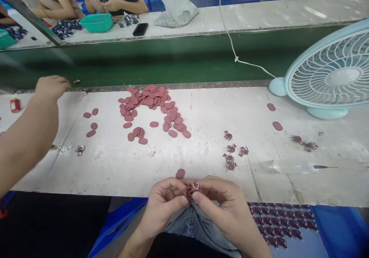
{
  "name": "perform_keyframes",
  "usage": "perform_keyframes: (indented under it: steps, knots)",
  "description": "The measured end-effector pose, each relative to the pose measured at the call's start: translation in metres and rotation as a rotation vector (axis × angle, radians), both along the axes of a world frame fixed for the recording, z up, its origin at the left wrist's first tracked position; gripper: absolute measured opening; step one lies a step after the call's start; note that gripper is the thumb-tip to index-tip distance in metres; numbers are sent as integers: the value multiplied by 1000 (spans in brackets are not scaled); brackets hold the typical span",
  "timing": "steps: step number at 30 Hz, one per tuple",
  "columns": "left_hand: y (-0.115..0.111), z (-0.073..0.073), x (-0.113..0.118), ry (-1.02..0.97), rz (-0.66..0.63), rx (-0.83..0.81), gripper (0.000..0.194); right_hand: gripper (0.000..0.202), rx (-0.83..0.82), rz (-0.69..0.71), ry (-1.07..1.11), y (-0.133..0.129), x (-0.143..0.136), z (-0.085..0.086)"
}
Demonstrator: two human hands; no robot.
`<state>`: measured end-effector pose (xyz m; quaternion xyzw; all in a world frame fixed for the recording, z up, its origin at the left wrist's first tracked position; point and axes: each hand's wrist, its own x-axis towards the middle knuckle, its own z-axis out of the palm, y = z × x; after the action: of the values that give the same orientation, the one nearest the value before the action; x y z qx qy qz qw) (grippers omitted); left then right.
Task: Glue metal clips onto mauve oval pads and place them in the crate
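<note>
At the table's front edge, my left hand (163, 204) and my right hand (225, 206) meet fingertip to fingertip, both closed in a pinch. Between them is a small dark red piece (189, 190). A tiny part with a pale, shiny edge (195, 185) shows at its right, under my right fingertips. The fingers cover much of it, so its exact kind is unclear. Just beyond my left fingers lies a single flat red oval disc (180, 173). Small dark red pieces with pale edges (230, 162) lie in a loose group past my right hand.
A heap of red oval discs (150, 96) spreads over the table (207, 135). A light blue fan (343, 75) and a clear bottle with a dark tip (294, 167) stand or lie right. Rows of dark pieces (279, 221) fill a blue tray below. A co-worker's arm (37, 127) reaches in left.
</note>
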<state>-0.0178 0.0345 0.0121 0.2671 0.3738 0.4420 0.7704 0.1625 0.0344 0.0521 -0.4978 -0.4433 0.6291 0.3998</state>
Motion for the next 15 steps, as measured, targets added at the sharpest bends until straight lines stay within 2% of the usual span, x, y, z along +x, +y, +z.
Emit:
perform_keyframes:
  steps: [5, 15]
  knots:
    - [0, -1, 4, 18, -14, 48, 9, 17, -15, -43, -7, -6, 4, 0]
    - [-6, -2, 17, 46, -23, 101, 15, 16, -22, -139, 117, -19, 10, -8]
